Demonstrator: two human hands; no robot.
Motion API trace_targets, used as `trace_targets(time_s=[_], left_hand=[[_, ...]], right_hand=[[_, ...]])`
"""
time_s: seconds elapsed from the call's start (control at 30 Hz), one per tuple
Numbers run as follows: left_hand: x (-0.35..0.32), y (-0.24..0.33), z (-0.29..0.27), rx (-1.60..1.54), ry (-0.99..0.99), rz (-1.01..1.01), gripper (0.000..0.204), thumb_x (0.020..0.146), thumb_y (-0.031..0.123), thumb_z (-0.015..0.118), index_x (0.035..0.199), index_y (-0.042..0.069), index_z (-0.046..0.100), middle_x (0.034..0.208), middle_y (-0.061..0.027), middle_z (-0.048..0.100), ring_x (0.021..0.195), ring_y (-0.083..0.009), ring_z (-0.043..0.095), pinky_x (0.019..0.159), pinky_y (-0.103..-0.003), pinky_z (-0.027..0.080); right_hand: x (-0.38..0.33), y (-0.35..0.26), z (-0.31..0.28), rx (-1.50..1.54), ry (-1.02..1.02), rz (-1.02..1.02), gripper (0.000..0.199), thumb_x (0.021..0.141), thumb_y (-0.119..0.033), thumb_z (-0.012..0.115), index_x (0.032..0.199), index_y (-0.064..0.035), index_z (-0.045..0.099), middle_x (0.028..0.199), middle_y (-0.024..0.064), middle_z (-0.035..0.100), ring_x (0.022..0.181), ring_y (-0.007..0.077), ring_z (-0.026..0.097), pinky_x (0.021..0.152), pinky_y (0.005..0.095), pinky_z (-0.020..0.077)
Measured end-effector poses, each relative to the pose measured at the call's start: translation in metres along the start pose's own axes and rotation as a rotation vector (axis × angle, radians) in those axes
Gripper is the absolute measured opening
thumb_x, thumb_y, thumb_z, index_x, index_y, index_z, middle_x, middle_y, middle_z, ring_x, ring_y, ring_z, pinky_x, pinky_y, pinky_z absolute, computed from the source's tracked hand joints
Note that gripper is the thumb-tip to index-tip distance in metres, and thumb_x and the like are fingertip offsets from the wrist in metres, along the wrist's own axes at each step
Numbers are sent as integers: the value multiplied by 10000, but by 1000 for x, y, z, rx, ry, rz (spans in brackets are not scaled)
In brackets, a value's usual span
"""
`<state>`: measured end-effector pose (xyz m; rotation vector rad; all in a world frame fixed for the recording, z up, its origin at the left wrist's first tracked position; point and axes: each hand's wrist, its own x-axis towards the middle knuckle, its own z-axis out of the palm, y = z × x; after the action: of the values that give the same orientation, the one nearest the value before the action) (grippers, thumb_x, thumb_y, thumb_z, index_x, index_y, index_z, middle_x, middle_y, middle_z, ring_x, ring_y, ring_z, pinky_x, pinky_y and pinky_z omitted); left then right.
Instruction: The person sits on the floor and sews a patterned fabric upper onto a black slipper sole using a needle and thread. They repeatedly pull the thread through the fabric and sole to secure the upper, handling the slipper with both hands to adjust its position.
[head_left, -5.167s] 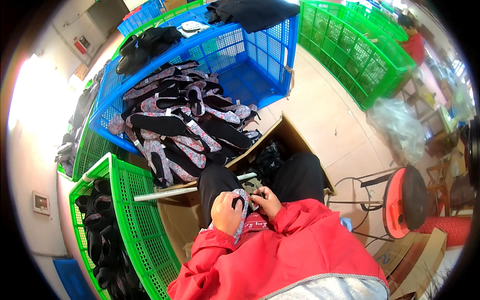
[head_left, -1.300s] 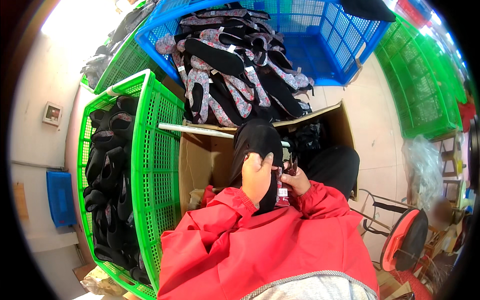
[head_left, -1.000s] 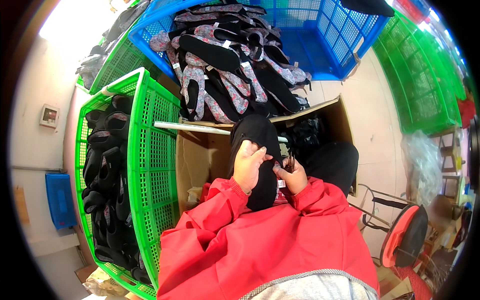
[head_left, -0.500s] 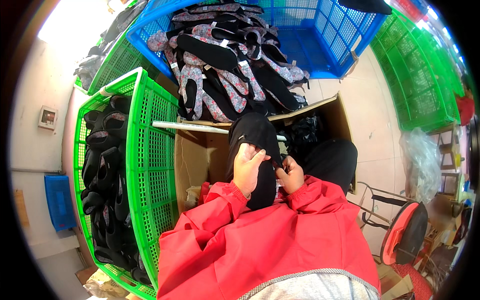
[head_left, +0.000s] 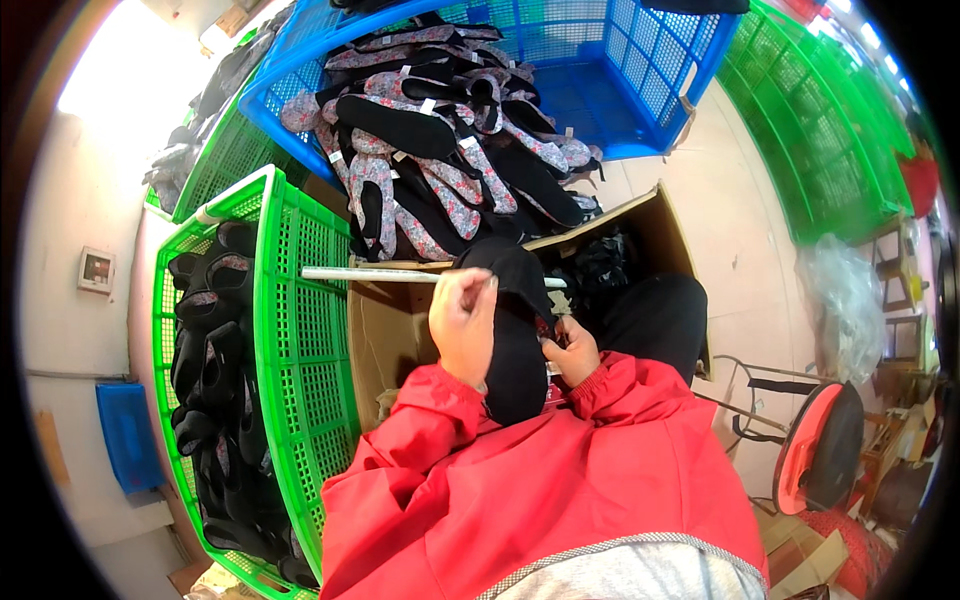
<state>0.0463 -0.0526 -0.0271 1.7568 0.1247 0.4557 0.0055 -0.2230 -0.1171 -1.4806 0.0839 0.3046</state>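
I hold a black shoe sole (head_left: 512, 330) upright in front of my chest, over my lap. My left hand (head_left: 463, 326) grips its left edge, fingers curled around it near the top. My right hand (head_left: 572, 351) pinches the sole's right edge lower down, beside a small patterned piece that is mostly hidden. Both sleeves are red. A white rod (head_left: 370, 274) lies across the open cardboard box (head_left: 385, 335) just beyond my hands.
A green crate (head_left: 300, 330) at my left holds several black soles. A blue crate (head_left: 640, 90) ahead is heaped with floral and black soles (head_left: 440, 170). More green crates (head_left: 830, 140) stand at the right. A red stool (head_left: 820, 450) sits by my right side.
Five seconds ago my hands worked a small patterned piece low in my lap. Since then they have taken up the black sole, and over the last second they raised it slightly.
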Motion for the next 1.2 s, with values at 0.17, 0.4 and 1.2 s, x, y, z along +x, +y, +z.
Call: trace_targets(time_s=[0.17, 0.4, 1.2], left_hand=[[73, 3, 6, 414, -423, 325, 176, 771, 135, 708, 920, 42, 694, 961, -108, 671, 904, -300, 624, 820, -377, 484], [94, -3, 25, 530, -742, 209, 177, 790, 163, 676, 905, 33, 707, 900, -129, 675, 882, -303, 644, 774, -365, 493], [104, -56, -21, 540, -253, 296, 160, 802, 61, 654, 953, 16, 682, 790, -103, 684, 712, -194, 658, 681, -305, 500]], right_hand=[[-3, -2, 2, 105, 0, 49, 105, 864, 2, 592, 966, -20, 594, 833, -23, 573, 719, 54, 511, 686, 220, 446], [-5, -7, 2, 106, 28, 38, 147, 866, -22, 615, 1012, -15, 605, 828, -8, 604, 710, 48, 524, 634, 215, 452], [-6, -8, 2, 123, 35, 141, 91, 862, -23, 636, 905, -64, 568, 720, -40, 527, 553, 35, 468, 488, 195, 381]])
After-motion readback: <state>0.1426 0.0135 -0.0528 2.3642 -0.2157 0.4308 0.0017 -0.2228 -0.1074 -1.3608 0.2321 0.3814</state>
